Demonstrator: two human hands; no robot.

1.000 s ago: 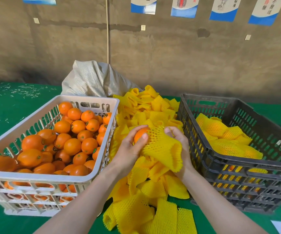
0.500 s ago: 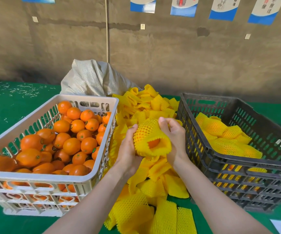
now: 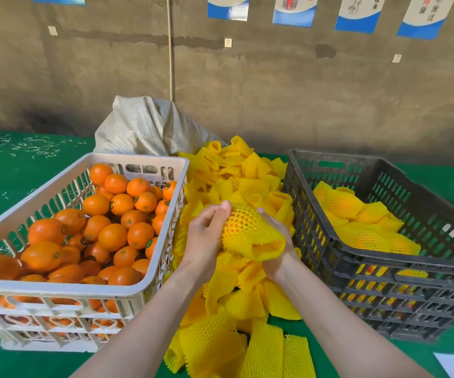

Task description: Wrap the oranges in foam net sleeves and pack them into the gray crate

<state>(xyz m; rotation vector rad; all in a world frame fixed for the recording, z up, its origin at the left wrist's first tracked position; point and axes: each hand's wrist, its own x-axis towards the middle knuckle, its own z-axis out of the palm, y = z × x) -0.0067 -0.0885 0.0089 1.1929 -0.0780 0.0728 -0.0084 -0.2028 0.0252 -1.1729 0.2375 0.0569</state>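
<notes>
Above the pile of loose sleeves [image 3: 236, 301], between the white crate [image 3: 149, 268] and gray crate [image 3: 329, 252], both my hands, left hand [image 3: 206, 238] and right hand [image 3: 277, 249], grip a foam-netted orange [image 3: 245, 227].

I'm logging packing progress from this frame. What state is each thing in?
Orange: fully inside a foam net sleeve, held by both hands.
Left hand: gripping the sleeve.
Right hand: cupping it from beneath.
White crate: heaped with bare oranges.
Gray crate: partly filled with wrapped oranges.
Sleeve pile: loose, empty.
</notes>
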